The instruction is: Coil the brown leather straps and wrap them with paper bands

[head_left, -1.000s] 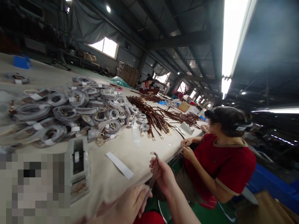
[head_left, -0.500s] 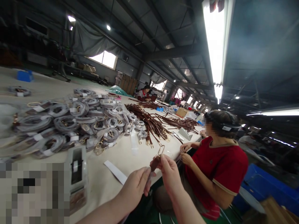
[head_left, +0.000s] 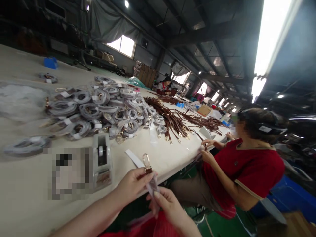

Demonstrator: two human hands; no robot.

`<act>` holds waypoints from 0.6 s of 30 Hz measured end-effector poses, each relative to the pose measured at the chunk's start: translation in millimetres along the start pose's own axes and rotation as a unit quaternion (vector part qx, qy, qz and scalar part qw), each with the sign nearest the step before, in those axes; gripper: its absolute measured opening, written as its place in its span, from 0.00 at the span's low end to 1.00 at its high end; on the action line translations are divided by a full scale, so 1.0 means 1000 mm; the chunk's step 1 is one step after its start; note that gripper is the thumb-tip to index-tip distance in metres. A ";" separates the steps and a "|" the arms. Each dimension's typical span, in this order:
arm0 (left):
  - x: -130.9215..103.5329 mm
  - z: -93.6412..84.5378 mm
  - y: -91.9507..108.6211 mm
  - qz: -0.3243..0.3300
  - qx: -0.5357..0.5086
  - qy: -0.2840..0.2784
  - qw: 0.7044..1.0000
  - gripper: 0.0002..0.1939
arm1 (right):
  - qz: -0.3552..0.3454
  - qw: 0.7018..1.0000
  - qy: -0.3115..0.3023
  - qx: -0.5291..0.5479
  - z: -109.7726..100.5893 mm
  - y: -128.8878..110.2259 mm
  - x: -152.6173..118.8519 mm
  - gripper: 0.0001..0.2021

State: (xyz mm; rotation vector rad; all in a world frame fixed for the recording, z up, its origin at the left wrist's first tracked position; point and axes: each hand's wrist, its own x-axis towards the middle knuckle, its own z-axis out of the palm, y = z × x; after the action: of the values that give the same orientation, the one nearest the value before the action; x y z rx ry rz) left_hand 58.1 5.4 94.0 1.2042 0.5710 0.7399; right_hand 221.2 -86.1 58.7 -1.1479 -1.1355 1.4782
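Note:
A brown strap (head_left: 148, 170) with a gold clasp stands up from my left hand (head_left: 138, 182), whose thumb and fingers pinch it just below the metal. Greyish translucent wrapping covers the strap lower down. Just beneath, my right hand (head_left: 164, 200) is closed on the wrapped part of the same strap. Both hands are over the table's front edge. A white strip (head_left: 133, 158) lies on the table behind my left hand. To the left stands a grey tape dispenser (head_left: 101, 161).
Coiled, wrapped straps (head_left: 98, 105) form a big heap on the table (head_left: 32, 194). Behind it lie loose brown straps (head_left: 170, 117). At the right sits a person in a red shirt (head_left: 244, 164), hands near the table edge. Another person (head_left: 164, 86) is farther back.
The view has swung, shifting the scene rightward. My left hand has moved up to the strap beside the clasp, while my right hand has left the clasp end and gone lower on the wrapped part.

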 end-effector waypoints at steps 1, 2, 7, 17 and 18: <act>-0.006 -0.011 -0.004 -0.022 0.018 -0.023 0.999 0.25 | 0.019 0.999 -0.009 -0.031 -0.005 0.003 -0.006 0.23; -0.011 -0.020 -0.008 -0.051 0.031 -0.043 0.997 0.24 | 0.037 0.997 -0.031 -0.061 -0.011 0.004 -0.012 0.22; -0.033 -0.045 -0.027 -0.175 0.011 -0.117 0.978 0.25 | 0.101 0.974 -0.123 -0.162 -0.031 -0.004 -0.030 0.21; -0.038 -0.026 -0.041 -0.210 0.181 -0.268 0.923 0.26 | 0.129 0.950 -0.151 -0.242 -0.037 -0.005 -0.028 0.17; -0.039 -0.025 -0.043 -0.219 0.163 -0.280 0.920 0.28 | 0.127 0.954 -0.142 -0.230 -0.040 -0.004 -0.027 0.16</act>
State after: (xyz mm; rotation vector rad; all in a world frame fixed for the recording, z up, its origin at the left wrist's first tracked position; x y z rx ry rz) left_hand 23.6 -16.8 46.6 1.4507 0.4639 -0.0988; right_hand 264.8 -107.4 60.8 -1.4720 -1.6412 1.6639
